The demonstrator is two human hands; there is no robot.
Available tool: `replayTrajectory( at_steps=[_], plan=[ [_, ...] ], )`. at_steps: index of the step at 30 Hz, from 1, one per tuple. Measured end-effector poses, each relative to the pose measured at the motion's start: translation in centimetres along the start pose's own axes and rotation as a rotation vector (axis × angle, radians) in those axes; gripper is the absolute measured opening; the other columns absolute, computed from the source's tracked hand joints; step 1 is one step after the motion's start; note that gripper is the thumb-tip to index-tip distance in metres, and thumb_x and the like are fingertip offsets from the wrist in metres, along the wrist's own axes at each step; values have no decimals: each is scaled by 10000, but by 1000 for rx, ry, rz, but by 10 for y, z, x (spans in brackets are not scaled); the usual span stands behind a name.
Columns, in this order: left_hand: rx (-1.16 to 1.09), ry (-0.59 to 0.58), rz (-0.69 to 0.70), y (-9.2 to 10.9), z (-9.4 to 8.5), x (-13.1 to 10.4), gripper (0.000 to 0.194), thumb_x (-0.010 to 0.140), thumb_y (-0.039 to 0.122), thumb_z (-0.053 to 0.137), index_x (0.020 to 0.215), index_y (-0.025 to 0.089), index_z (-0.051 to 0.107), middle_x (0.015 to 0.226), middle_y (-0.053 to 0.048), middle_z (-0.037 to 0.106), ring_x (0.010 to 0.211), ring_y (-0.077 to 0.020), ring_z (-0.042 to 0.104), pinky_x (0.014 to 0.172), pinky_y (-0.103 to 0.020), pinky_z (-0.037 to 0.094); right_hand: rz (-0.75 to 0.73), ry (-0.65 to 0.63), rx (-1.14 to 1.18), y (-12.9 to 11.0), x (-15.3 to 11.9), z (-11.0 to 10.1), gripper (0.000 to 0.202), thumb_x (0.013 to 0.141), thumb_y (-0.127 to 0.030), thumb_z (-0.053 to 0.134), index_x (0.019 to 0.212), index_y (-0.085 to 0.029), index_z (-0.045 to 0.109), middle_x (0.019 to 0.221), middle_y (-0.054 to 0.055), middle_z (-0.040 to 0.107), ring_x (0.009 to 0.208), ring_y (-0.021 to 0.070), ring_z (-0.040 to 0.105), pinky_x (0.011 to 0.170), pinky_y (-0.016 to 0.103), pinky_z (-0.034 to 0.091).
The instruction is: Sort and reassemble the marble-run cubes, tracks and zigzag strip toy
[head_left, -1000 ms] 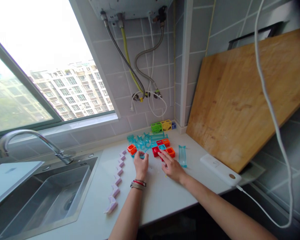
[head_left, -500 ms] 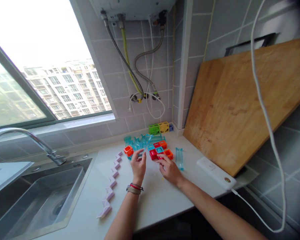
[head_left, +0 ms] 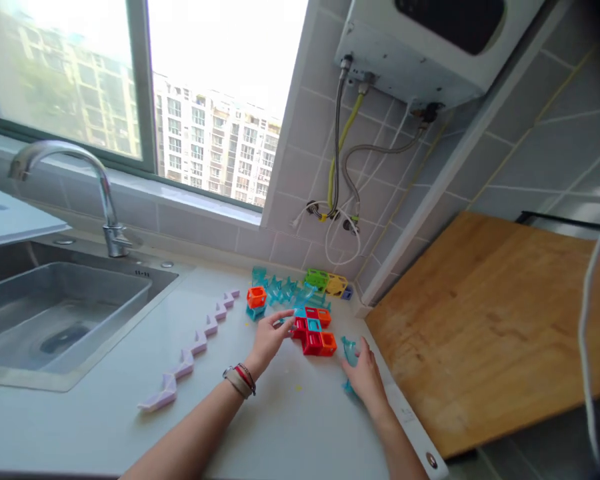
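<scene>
My left hand (head_left: 270,340) is at the left side of a cluster of red, orange and blue plastic cube blocks (head_left: 314,340), its fingertips by a red block. Its thumb and fingers are apart. Over a clear-blue track piece (head_left: 349,348) on the counter is my right hand (head_left: 366,377), thumb and fingers spread; the hand hides the piece's middle. An orange cube (head_left: 257,297) sits on a blue block (head_left: 255,312) left of the cluster. Behind lie several clear-blue track pieces (head_left: 283,291).
Pale purple zigzag pieces (head_left: 199,343) form a line on the counter's left, beside the sink (head_left: 65,327) and faucet (head_left: 113,233). Green (head_left: 317,279) and yellow blocks (head_left: 337,285) stand near the wall. A wooden board (head_left: 495,333) leans at right, with a white device (head_left: 410,427) before it.
My right hand has gone from the cube cluster rightward to the clear-blue track piece. My left hand has come down to the cluster's left side. The camera view has turned and tilted.
</scene>
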State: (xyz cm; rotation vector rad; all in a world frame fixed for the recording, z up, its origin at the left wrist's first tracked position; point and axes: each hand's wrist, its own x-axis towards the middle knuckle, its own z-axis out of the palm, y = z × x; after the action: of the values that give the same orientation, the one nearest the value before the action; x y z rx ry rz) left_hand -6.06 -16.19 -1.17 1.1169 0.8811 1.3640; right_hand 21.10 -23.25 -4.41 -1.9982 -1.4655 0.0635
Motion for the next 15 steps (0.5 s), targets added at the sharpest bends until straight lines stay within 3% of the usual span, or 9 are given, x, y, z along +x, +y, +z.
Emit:
replayTrajectory(
  at_steps=[3, 5, 7, 9, 12, 15],
  plan=[
    [246, 62, 217, -7, 2, -2, 383, 822, 406, 741, 1118, 166, 770, 1133, -125, 730, 870, -214, 732, 746, -339, 642, -12, 188, 174, -2, 14, -6, 678, 788, -410, 601, 1376, -89, 498, 1171, 194, 624, 1143, 345, 583, 962, 459, 469],
    [362, 35, 359, -11, 3, -5, 309, 875, 360, 689, 1124, 197, 770, 1193, -116, 710, 931, -214, 731, 762, -327, 645, 22, 268, 382, -17, 20, -9, 645, 775, -456, 639, 1323, -128, 545, 1219, 176, 612, 1127, 317, 583, 920, 429, 491],
    [460, -39, 485, -14, 5, -7, 259, 916, 309, 647, 1128, 220, 766, 1174, -103, 719, 964, -207, 730, 800, -324, 641, 126, 181, 680, -42, 22, -8, 645, 762, -484, 686, 1316, -189, 543, 1092, 91, 644, 882, 222, 631, 735, 338, 527],
    [571, -77, 597, -17, 7, -10, 226, 931, 256, 632, 1111, 237, 766, 1159, -92, 728, 987, -201, 729, 865, -335, 624, 219, 33, 976, -73, 21, -3, 625, 763, -492, 714, 1298, -221, 538, 859, -13, 608, 632, 132, 556, 568, 252, 475],
    [723, -73, 701, -19, 7, -13, 235, 940, 181, 608, 1112, 247, 755, 1183, -86, 727, 1013, -192, 727, 915, -331, 604, 191, -54, 1245, -114, 17, 11, 402, 809, -474, 701, 1092, -205, 607, 644, -88, 457, 537, 86, 466, 513, 191, 414],
    [825, -114, 762, -19, 6, -14, 239, 931, 122, 591, 1072, 225, 756, 1205, -87, 724, 1022, -192, 727, 920, -320, 601, 211, -40, 1305, -136, 11, 28, 377, 810, -499, 700, 1007, -195, 596, 639, -85, 478, 536, 87, 490, 507, 193, 429]
  ],
)
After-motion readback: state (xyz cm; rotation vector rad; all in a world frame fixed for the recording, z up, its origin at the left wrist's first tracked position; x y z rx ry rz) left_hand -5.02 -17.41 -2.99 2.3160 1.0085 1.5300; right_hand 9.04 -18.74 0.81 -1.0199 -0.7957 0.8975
